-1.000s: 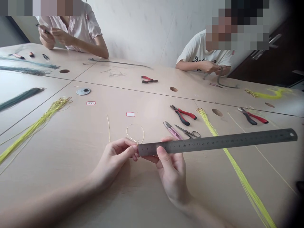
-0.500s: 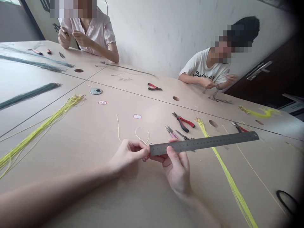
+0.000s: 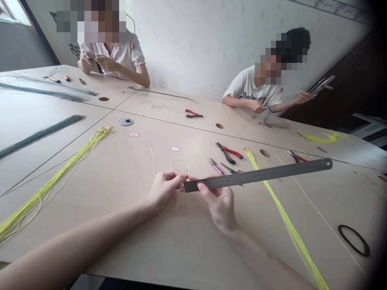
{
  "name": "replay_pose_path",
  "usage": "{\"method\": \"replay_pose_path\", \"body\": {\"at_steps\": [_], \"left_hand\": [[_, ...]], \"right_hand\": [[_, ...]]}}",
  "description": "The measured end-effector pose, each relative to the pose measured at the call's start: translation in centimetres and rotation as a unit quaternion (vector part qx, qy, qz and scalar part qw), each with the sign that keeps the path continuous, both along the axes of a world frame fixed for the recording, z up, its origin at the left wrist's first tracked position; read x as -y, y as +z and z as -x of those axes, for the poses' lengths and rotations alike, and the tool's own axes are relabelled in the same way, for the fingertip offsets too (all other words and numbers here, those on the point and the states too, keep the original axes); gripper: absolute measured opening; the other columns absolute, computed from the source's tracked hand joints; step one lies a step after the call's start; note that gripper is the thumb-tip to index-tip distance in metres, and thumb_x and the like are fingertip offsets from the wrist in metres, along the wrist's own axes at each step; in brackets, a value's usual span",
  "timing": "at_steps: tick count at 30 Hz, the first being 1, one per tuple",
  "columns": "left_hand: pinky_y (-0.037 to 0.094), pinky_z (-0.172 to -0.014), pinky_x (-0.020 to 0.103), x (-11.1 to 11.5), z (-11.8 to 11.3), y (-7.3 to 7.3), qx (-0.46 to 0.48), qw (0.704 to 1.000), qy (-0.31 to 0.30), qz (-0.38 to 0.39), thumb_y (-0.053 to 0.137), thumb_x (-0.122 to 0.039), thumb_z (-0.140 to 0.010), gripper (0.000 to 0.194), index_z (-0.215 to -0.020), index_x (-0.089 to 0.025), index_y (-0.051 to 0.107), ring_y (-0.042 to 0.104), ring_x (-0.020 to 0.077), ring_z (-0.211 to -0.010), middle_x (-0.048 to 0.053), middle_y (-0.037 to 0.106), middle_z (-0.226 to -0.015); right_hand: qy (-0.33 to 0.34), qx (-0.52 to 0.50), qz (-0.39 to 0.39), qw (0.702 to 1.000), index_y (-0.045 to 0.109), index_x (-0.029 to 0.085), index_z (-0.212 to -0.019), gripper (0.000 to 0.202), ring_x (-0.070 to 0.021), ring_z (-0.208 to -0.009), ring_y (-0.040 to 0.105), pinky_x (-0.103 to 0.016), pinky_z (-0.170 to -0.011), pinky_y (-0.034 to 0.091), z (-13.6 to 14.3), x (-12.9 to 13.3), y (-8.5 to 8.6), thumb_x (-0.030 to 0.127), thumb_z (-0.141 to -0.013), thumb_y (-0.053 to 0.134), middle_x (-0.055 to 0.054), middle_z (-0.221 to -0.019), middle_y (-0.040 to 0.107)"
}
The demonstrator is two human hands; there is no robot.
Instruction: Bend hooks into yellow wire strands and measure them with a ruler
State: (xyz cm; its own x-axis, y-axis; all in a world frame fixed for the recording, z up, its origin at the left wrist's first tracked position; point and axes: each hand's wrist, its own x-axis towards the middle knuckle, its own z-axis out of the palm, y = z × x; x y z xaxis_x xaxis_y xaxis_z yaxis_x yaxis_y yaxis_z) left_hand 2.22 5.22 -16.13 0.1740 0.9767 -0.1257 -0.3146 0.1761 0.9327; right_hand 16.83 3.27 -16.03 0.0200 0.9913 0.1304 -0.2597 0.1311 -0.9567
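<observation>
Okay, head view, the only one. Left hand (image 3: 167,187) is pinching a pale cord (image 3: 153,159) narrowly between thumb and forefinger; a stray end and a loop are showing beyond the fingertips, plus something small and gold-looking, too tiny to name. Right hand (image 3: 222,201) is gripping a steel ruler (image 3: 258,174) near its left end, thumb pressing on the face, other fingers mostly hiding behind. The ruler is tilting up toward the right, its left end sitting right at the pinch.

Progress: ruler and cord are already meeting, so this is looking like mid-step. No cord length is showing along the scale; what is left, can't tell.

Containers: none showing. Left yellow bundle (image 3: 71,167) and right yellow bundle (image 3: 278,208) are lying loose on the table (image 3: 121,262); pliers (image 3: 226,150) and pink snips (image 3: 217,167) are resting beyond the ruler.
</observation>
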Motion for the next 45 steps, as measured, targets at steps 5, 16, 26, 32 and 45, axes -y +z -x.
{"method": "replay_pose_path", "body": {"at_steps": [5, 16, 26, 32, 45], "left_hand": [[0.036, -0.061, 0.019, 0.4, -0.1, -0.2, 0.03, 0.998, 0.053, 0.012, 0.066, -0.03, -0.075, 0.017, -0.071, -0.015, 0.063, 0.044, 0.0063, -0.059, -0.004, 0.051, -0.061], [0.035, -0.058, 0.019, 0.8, 0.1, 0.4, 0.024, 0.997, -0.027, 0.067, 0.063, -0.027, -0.078, 0.017, -0.067, -0.015, 0.063, 0.043, 0.007, -0.058, -0.002, 0.054, -0.064], [0.033, -0.055, 0.021, 1.2, 0.6, 0.4, -0.056, 0.995, -0.063, 0.053, 0.061, -0.032, -0.079, 0.02, -0.064, -0.019, 0.06, 0.043, 0.0091, -0.057, -0.003, 0.051, -0.056], [0.033, -0.05, 0.021, 1.3, 0.7, 0.8, -0.095, 0.991, -0.095, 0.03, 0.056, -0.034, -0.081, 0.024, -0.063, -0.018, 0.054, 0.042, 0.0101, -0.055, -0.002, 0.049, -0.06], [0.038, -0.052, 0.025, 1.2, 0.7, 1.6, -0.153, 0.958, -0.243, 0.003, 0.056, -0.027, -0.074, 0.017, -0.062, -0.018, 0.062, 0.053, 0.0156, -0.057, 0.002, 0.058, -0.06]], "right_hand": [[0.007, -0.023, -0.005, 1.0, 0.048, 0.021, -0.091, 0.02, -0.0184, -0.088, 0.067, -0.038, -0.084, 0.051, 0.4, 0.0, -0.3, 0.025, -0.079, 0.063, 0.001, -0.079, 0.069], [0.046, -0.032, -0.025, 0.998, 0.044, 0.026, -0.1, 0.016, -0.02, -0.095, 0.066, -0.04, -0.084, 0.053, 0.1, 0.3, -0.1, 0.025, -0.087, 0.053, -0.002, -0.089, 0.069], [0.019, -0.019, 0.013, 1.0, 0.049, 0.028, -0.099, 0.013, -0.0173, -0.08, 0.066, -0.035, -0.075, 0.053, -1.0, 0.6, -0.2, 0.028, -0.087, 0.055, 0.001, -0.08, 0.065], [0.009, 0.017, 0.042, 0.999, 0.051, 0.029, -0.098, 0.016, -0.0109, -0.057, 0.057, -0.025, -0.055, 0.049, -0.9, 1.0, -0.2, 0.03, -0.084, 0.058, 0.003, -0.07, 0.058], [0.203, 0.12, 0.102, 0.966, 0.057, 0.022, -0.094, 0.012, -0.0076, -0.034, 0.051, -0.016, -0.033, 0.04, -1.7, 0.8, 1.1, 0.03, -0.085, 0.052, 0.008, -0.047, 0.051]]}}
